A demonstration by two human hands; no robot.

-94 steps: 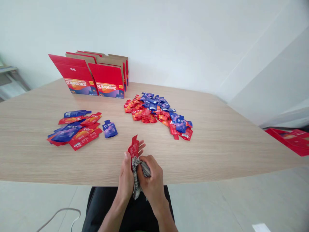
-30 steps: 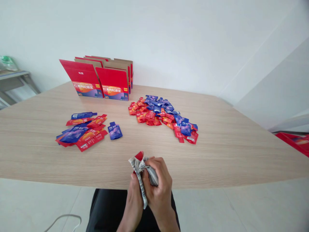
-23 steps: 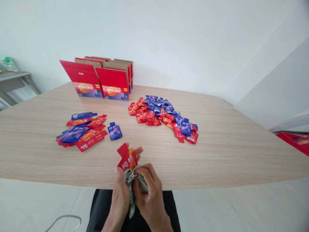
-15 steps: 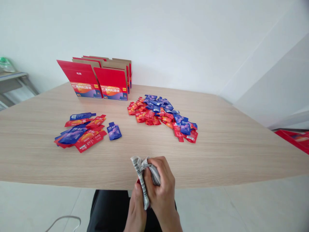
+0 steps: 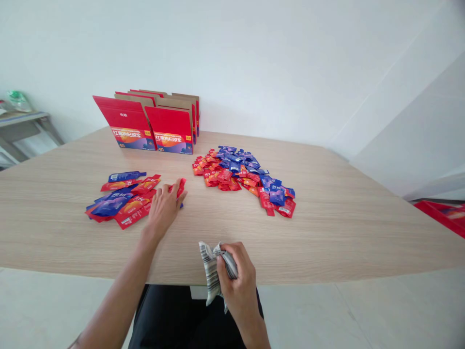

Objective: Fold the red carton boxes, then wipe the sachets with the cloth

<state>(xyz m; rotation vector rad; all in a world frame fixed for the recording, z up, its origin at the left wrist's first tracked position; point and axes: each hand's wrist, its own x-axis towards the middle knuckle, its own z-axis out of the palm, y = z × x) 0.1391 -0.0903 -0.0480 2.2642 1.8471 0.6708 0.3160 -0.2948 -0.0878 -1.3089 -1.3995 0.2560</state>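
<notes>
My right hand point(image 5: 238, 276) is closed around a crumpled white cloth with dark stripes point(image 5: 209, 269), held over the table's front edge. My left hand point(image 5: 164, 207) reaches out over the table with a red pouch point(image 5: 181, 186) at its fingers, above a blue pouch that is almost wholly hidden under the hand. Just left of it lies a loose heap of blue pouches point(image 5: 113, 202) and red pouches point(image 5: 132, 219). A bigger pile, with red pouches point(image 5: 218, 177) to the left and blue pouches point(image 5: 232, 157) behind, spreads across the middle of the table.
Open red cartons point(image 5: 169, 131) with raised flaps stand in two rows at the back left of the wooden table point(image 5: 337, 208). A white wall rises behind. At far left is a small side table point(image 5: 25, 118), and a red box point(image 5: 441, 213) shows at the right edge.
My left hand has left the cloth and moved forward and left, bringing a red pouch to where the single blue pouch lies. My right hand still grips the cloth.
</notes>
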